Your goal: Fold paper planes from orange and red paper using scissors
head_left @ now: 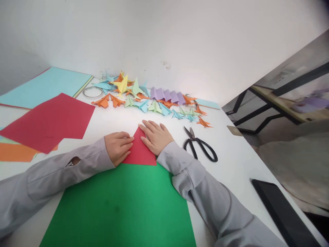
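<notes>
A red sheet of paper (pixel 140 154), folded to a point at its far end, lies flat on the far part of a large green sheet (pixel 120 206). The fingertips of my left hand (pixel 118 146) rest on its left edge, slightly bent, palm down. My right hand (pixel 156 137) lies across the right side of the fold with fingers stretched out, hiding part of that edge. To the right of it, black-handled scissors (pixel 203 145) lie on the white table with their blades a little apart.
Several folded paper shapes (pixel 154 106) line the wall, with a purple pleated strip (pixel 167 95) among them. A tape roll (pixel 92 92), blue sheets (pixel 46 85), red sheets (pixel 56 120) and orange paper (pixel 17 152) lie left. A black phone-like slab (pixel 280 209) is near the right edge.
</notes>
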A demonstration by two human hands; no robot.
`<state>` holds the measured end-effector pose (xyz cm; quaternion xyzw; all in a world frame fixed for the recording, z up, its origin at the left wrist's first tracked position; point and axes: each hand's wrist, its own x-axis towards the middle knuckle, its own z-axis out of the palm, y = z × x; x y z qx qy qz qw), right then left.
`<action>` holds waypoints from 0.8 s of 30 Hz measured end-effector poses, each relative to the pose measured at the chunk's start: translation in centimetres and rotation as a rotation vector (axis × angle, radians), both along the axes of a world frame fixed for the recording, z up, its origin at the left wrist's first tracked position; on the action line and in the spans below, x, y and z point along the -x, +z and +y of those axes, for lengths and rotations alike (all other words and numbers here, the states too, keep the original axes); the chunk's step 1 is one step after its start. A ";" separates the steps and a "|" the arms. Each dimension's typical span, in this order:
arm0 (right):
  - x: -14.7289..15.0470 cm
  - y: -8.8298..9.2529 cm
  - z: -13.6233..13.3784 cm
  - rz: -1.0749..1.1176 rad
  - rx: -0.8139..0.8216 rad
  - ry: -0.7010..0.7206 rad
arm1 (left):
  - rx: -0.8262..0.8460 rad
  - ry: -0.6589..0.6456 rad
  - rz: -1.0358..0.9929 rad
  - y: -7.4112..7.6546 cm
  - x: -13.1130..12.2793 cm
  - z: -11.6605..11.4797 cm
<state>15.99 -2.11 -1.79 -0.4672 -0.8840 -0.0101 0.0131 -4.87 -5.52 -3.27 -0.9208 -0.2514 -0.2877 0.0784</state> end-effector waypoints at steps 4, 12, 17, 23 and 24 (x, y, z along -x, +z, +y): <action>0.0 0.1 0.0 -0.001 0.006 0.000 | -0.003 0.012 -0.011 -0.2 0.0 0.0; 0.0 0.0 0.0 0.006 0.003 0.001 | -0.010 -0.035 -0.053 -0.1 0.0 0.1; 0.0 0.0 0.0 0.010 0.004 0.002 | -0.007 -0.027 -0.047 0.3 -0.1 -0.1; -0.1 0.4 -0.5 0.038 -0.014 0.004 | -0.034 -0.102 -0.056 1.0 -0.1 -0.1; -0.1 0.5 -0.7 0.049 -0.026 0.006 | -0.039 -0.117 -0.052 1.1 -0.1 -0.1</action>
